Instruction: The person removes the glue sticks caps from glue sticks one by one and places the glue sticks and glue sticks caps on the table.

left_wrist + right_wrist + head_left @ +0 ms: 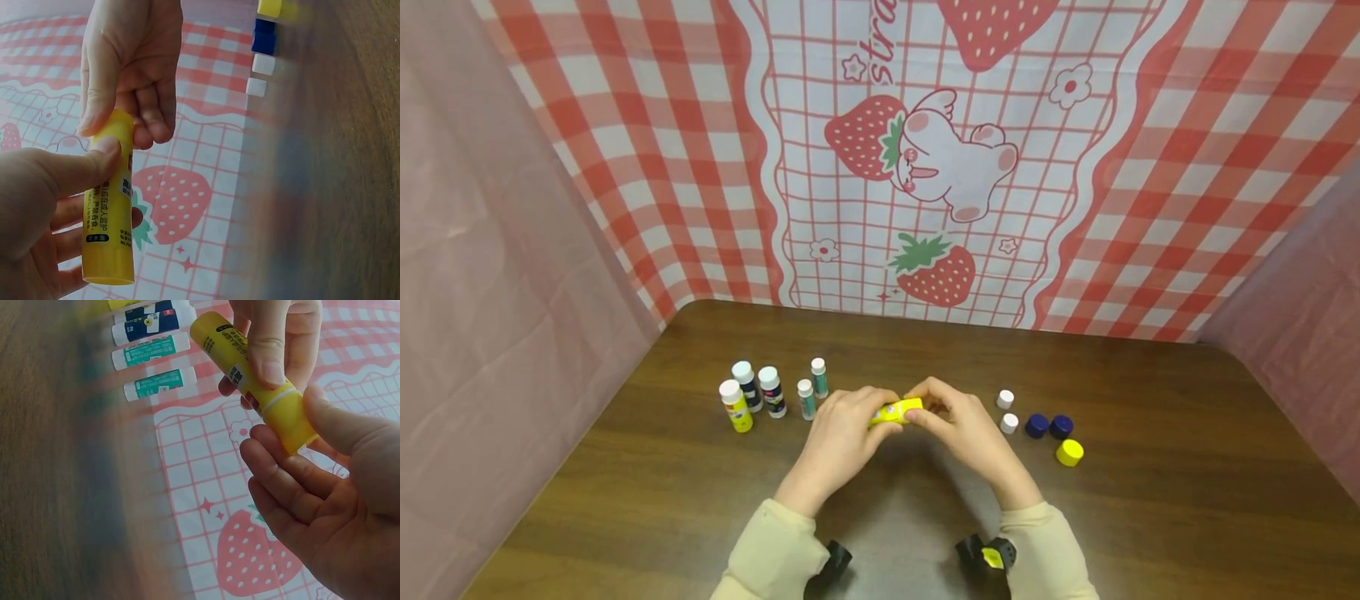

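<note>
A yellow glue stick is held between both hands above the middle of the table. My left hand grips its barrel, thumb on top and fingers underneath. At the other end, my right hand pinches the yellow cap between thumb and fingers. A thin white band shows between cap and barrel in the right wrist view. Closest to the left hand stand two small green-and-white glue sticks. To the right of the right hand sit two white caps.
Further left stand two dark blue glue sticks and another yellow glue stick, all with white tops. At right lie two dark blue caps and a loose yellow cap. A strawberry-print cloth hangs behind the wooden table.
</note>
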Demonstrator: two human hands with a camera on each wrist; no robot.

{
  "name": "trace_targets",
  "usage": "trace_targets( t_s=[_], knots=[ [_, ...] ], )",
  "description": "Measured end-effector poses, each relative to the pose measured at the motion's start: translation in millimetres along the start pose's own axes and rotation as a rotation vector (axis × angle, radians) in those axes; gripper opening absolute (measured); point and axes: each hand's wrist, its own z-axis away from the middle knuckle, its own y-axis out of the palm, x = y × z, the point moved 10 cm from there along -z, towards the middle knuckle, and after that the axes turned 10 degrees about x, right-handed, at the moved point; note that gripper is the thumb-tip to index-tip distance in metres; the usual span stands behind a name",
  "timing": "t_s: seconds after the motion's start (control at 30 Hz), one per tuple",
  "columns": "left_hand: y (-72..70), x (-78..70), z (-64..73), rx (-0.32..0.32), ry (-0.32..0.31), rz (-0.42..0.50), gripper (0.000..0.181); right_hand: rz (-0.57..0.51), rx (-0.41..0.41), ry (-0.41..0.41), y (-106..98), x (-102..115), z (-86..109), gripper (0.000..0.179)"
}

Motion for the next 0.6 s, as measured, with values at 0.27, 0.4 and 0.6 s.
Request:
trace_targets(
  t_s=[0.27,0.4,0.6],
  knots=[
    [-1.9,0.5,0.0,0.011,0.030,-0.005,0.034,-0.035,0.019,-0.027,1,4,0.0,0.016],
    [-1.8,2.6,0.0,0.020,0.024,0.012,0.034,-0.045,0.022,-0.035,0,7,0.4,0.018],
    [-1.2,3.2,-0.5,0.028,0.019,0.030,0.033,0.001,0.023,-0.039,-1,12,2.0,0.019]
  ],
)
